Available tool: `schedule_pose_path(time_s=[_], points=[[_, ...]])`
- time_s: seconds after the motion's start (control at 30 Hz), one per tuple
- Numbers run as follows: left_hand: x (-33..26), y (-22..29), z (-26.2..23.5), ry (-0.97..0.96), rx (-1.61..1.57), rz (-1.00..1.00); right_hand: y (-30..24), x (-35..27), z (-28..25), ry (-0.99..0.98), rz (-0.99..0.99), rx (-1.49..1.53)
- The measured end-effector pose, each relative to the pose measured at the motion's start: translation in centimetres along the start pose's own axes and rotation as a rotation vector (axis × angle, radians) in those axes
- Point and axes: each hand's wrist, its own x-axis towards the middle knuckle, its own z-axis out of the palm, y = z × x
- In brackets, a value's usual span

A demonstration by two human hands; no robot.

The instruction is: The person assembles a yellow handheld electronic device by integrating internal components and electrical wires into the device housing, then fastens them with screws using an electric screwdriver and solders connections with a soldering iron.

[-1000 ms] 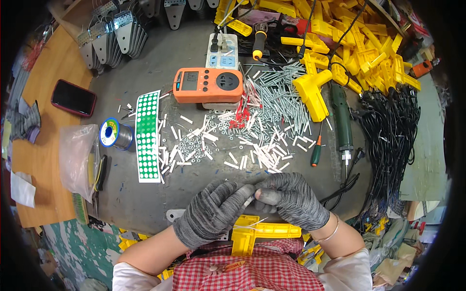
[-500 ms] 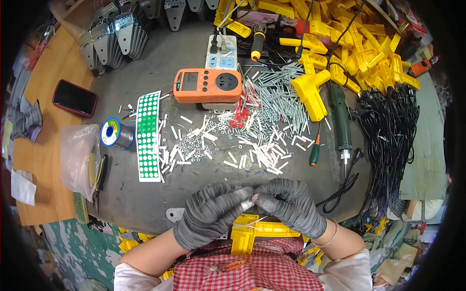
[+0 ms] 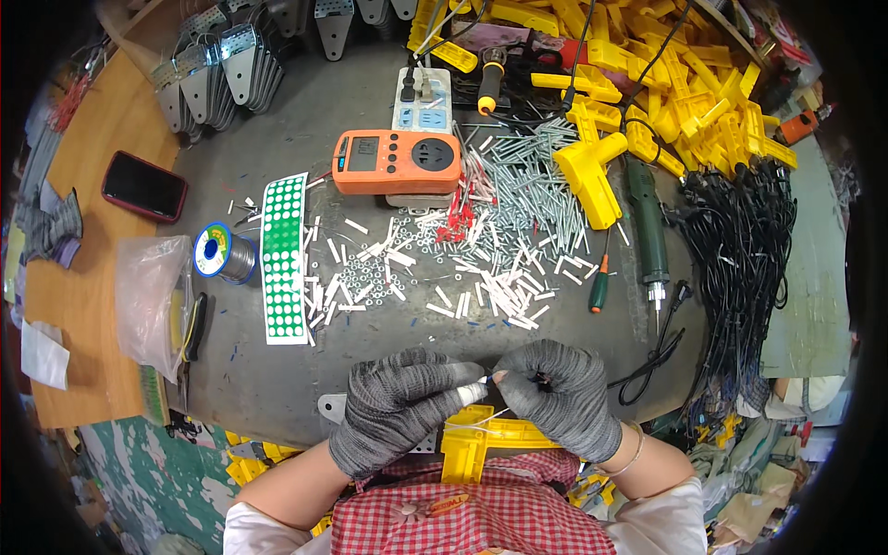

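Note:
Both hands wear grey knitted gloves with bare fingertips, and they meet above the table's near edge. My left hand [image 3: 398, 400] is closed, its thumb and fingers pinched together, with white wrapping on one finger. Opposite it, my right hand [image 3: 561, 400] pinches at nearly the same spot. A small dark bit shows between the fingertips, too small to name. Under the hands lies a yellow plastic housing [image 3: 465, 446], partly hidden, with a thin white wire [image 3: 490, 418] rising from it toward the right hand.
Ahead lie loose white sleeves [image 3: 504, 298], screws [image 3: 541, 180] and nuts [image 3: 367, 279]. An orange meter [image 3: 396, 163] stands behind. Left are a green-dotted sticker sheet [image 3: 284, 259] and solder spool [image 3: 225, 253]; right, a screwdriver [image 3: 600, 285], green power driver [image 3: 649, 227] and black cables [image 3: 740, 254].
My hands have drawn slightly apart at the fingertips, and a small dark bit now shows between them. The right hand's fingers have shifted a little right. The things on the table have stayed put.

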Motion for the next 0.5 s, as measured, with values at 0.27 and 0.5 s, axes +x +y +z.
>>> schedule_pose_path(time_s=[0.27, 0.5], points=[[-0.1, 0.8, 0.0, -0.009, -0.144, -0.196, 0.0, -0.3, 1.0, 0.080, -0.137, -0.089], [0.0, 1.7, 0.2, 0.033, -0.302, -0.325, 0.3, -0.7, 1.0, 0.088, -0.170, -0.059]])
